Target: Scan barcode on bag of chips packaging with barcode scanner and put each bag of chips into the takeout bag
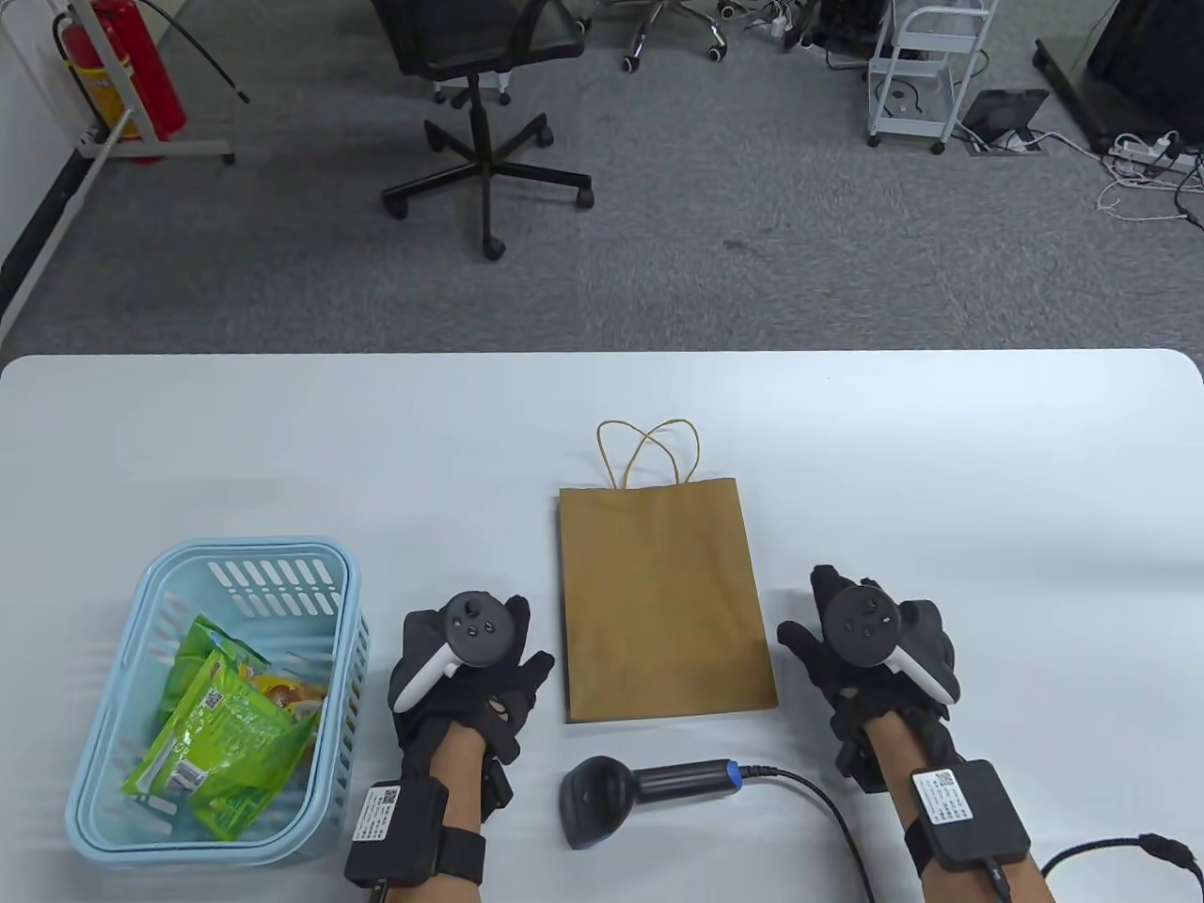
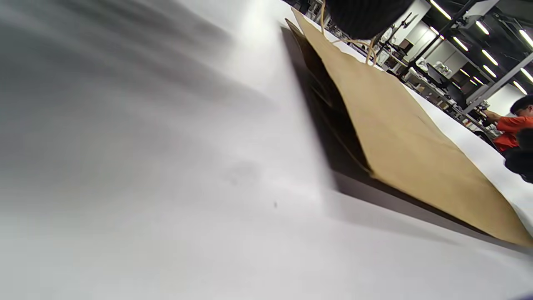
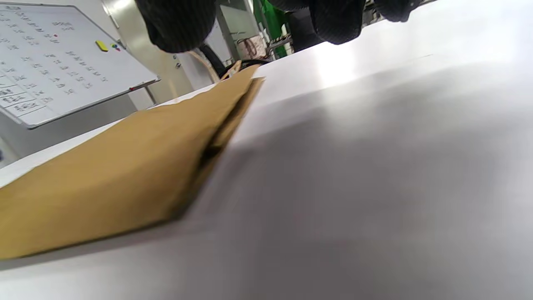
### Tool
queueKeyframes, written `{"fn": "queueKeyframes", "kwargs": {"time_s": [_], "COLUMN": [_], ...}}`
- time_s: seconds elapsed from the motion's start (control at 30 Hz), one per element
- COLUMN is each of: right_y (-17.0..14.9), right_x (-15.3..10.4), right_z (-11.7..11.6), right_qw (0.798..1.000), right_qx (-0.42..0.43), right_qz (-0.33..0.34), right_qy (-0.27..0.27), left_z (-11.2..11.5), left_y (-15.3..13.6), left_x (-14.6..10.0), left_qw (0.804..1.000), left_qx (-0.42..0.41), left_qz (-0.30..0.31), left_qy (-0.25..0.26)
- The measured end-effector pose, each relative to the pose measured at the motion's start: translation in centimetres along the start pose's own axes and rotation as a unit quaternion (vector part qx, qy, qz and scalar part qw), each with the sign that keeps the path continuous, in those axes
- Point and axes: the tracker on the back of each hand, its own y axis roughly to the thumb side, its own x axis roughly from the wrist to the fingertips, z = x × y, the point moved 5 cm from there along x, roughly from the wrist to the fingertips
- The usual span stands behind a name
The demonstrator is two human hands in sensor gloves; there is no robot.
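Note:
A brown paper takeout bag (image 1: 663, 602) lies flat in the middle of the table, its string handles pointing away from me. It also fills the right of the left wrist view (image 2: 399, 137) and the left of the right wrist view (image 3: 125, 175). Green bags of chips (image 1: 230, 729) lie in a light blue basket (image 1: 103, 743) at the left. A black barcode scanner (image 1: 625, 790) lies below the paper bag, its cable running right. My left hand (image 1: 470, 658) rests flat on the table left of the bag, my right hand (image 1: 870, 649) flat on its right; both hold nothing.
The white table (image 1: 988, 489) stretches far to the right and back. Beyond its far edge stand an office chair (image 1: 480, 103), a red fire extinguisher (image 1: 132, 66) and a white cart (image 1: 926, 66) on grey carpet. A person in orange (image 2: 512, 125) shows in the left wrist view.

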Motion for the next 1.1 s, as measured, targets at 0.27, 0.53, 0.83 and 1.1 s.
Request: {"fn": "queueKeyframes", "kwargs": {"time_s": [0.27, 0.53, 0.83, 1.1], "right_y": [3.8, 5.4, 5.3, 4.3], "right_x": [3.0, 4.3, 4.4, 3.3], "right_z": [-3.0, -4.6, -4.0, 0.3], "right_qw": [0.998, 0.997, 0.998, 0.990], "right_qx": [-0.034, -0.069, -0.052, 0.030], "right_qz": [-0.006, -0.028, -0.037, -0.032], "right_qy": [0.045, 0.029, -0.018, -0.131], "left_z": [0.6, 0.7, 0.9, 0.6], "left_y": [0.3, 0.4, 0.2, 0.1], "left_x": [0.4, 0.6, 0.9, 0.7], "left_qw": [1.000, 1.000, 1.000, 1.000], "left_qx": [0.006, 0.000, -0.002, -0.006], "left_qz": [0.001, 0.003, -0.002, -0.004], "left_qy": [-0.022, -0.024, -0.031, -0.022]}}
